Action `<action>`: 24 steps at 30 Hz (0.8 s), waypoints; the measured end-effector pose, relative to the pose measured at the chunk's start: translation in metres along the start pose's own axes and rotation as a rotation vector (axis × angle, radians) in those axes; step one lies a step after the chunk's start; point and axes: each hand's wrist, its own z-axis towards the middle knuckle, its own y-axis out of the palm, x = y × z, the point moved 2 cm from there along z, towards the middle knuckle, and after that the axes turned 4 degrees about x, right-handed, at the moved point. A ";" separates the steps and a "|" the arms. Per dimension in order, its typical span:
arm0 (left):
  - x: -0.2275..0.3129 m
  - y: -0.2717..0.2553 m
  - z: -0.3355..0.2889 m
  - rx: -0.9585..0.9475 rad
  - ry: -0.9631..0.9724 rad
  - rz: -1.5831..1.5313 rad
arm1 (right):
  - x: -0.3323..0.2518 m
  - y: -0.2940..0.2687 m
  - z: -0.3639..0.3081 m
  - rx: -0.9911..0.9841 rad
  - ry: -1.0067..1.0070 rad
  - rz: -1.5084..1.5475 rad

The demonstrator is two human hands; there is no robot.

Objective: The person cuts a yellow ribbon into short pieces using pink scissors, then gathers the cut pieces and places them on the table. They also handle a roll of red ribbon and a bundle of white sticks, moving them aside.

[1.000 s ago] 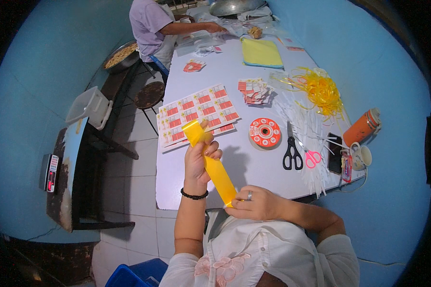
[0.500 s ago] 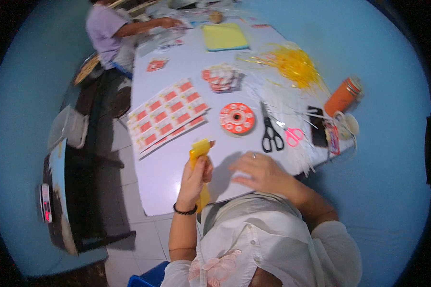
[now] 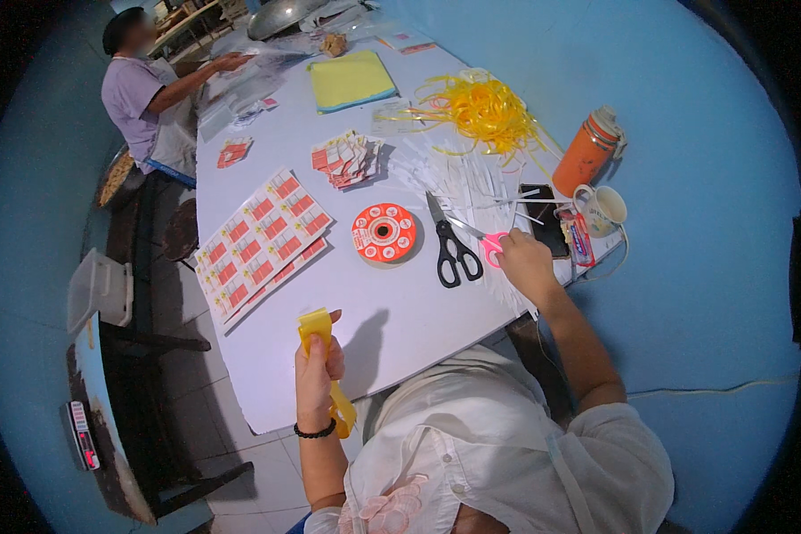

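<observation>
My left hand (image 3: 317, 367) is closed round a folded band of yellow ribbon (image 3: 314, 323), held upright over the near left of the table; its loose end hangs below my fist. On the right, the fingers of my right hand (image 3: 527, 263) close on the handle of the pink-handled scissors (image 3: 493, 250), which lie with their blades pointing away. Black-handled scissors (image 3: 458, 260) rest just left of them, blades away from me. Between my hands and farther off lies a round orange-red spool (image 3: 384, 232). Thin white strips (image 3: 458, 181) spread beyond the scissors.
Printed label sheets (image 3: 260, 242) lie left; cut labels (image 3: 347, 160) are piled behind the spool. Yellow ribbons (image 3: 485, 111), an orange bottle (image 3: 587, 151), a mug (image 3: 602, 210) and a dark phone (image 3: 543, 218) line the right. A co-worker (image 3: 138, 98) sits far left.
My right hand has moved from the near table edge out to the pink-handled scissors and taken hold of them. The left still holds the yellow ribbon. The whole view has shifted.
</observation>
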 end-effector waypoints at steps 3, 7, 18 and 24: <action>0.003 0.009 0.005 -0.067 0.004 0.041 | 0.002 0.000 0.006 -0.057 0.015 -0.081; 0.007 0.022 0.016 -0.138 -0.017 0.099 | 0.015 -0.025 -0.001 -0.029 0.099 -0.018; 0.017 0.061 0.033 -0.336 -0.135 0.187 | -0.044 -0.063 -0.050 -0.275 0.012 0.823; 0.016 0.061 0.032 -0.309 -0.152 0.167 | -0.067 -0.070 -0.041 -0.380 -0.159 0.794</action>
